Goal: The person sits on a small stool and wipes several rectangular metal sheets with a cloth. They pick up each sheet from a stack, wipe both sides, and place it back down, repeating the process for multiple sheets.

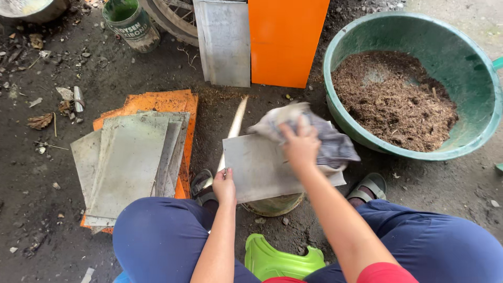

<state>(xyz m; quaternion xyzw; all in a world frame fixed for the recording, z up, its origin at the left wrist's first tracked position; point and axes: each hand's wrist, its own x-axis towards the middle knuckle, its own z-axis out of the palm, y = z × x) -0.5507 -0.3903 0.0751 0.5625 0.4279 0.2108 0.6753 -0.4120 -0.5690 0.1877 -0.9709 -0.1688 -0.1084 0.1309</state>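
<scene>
My left hand [225, 187] grips the left edge of a flat grey metal sheet [259, 167] that rests on a round can [273, 205] between my knees. My right hand [301, 145] presses a crumpled grey cloth [325, 137] against the sheet's upper right part; the cloth is blurred. A pale curved strip [234, 127] pokes out from behind the sheet on its left side.
A stack of grey metal sheets [128, 162] lies on orange boards [183, 105] at left. A green basin [471, 105] of brown husk stands at right. An upright orange panel [285, 39], a grey sheet [225, 42], a paint can [131, 23] and a wheel [175, 18] are behind. A green stool [275, 259] sits under me.
</scene>
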